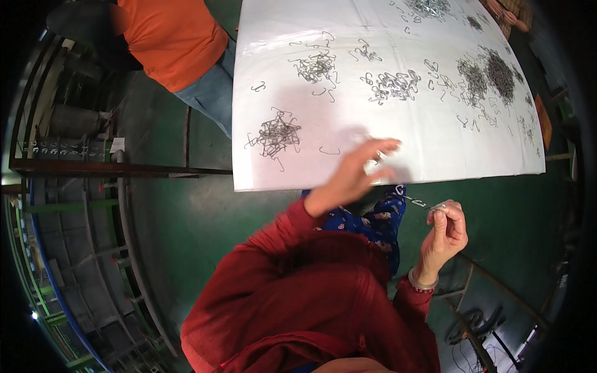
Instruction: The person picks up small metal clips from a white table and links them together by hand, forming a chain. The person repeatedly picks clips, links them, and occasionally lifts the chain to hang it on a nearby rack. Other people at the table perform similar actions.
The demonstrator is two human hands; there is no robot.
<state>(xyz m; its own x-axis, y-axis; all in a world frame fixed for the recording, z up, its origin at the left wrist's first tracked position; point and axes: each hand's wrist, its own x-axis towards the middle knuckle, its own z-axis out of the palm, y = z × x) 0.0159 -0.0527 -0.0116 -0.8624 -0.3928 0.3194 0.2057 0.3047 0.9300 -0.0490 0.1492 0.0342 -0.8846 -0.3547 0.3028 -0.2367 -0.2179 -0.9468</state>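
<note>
Clock face centred on the right hand [444, 231]. Grip: thumb and forefinger pinched on one end of a short chain of silver metal links [418, 202]. The chain trails toward ten o'clock, off the near table edge and above the blue patterned trousers [392, 217]; held by one end, presumably, so its links stay free.

Left hand [354, 171], ten o'clock: over the table edge, blurred, thumb and fingers apart with a gap between; no piece clearly held. Near it, on its nine-o'clock side, a single thin dark wire hook [329, 151].

Outward, on the white-covered table [448, 149]: tangled dark wire pile [275, 135], ten o'clock; looser wire-hook pile [315, 66], eleven; silver link pile [395, 87], between eleven and twelve; dense dark heap [500, 78], one. Kept apart, probably sorted by kind, all spread flat for picking.

Beyond, ten o'clock: co-worker in an orange top [177, 46], beside the table.
</note>
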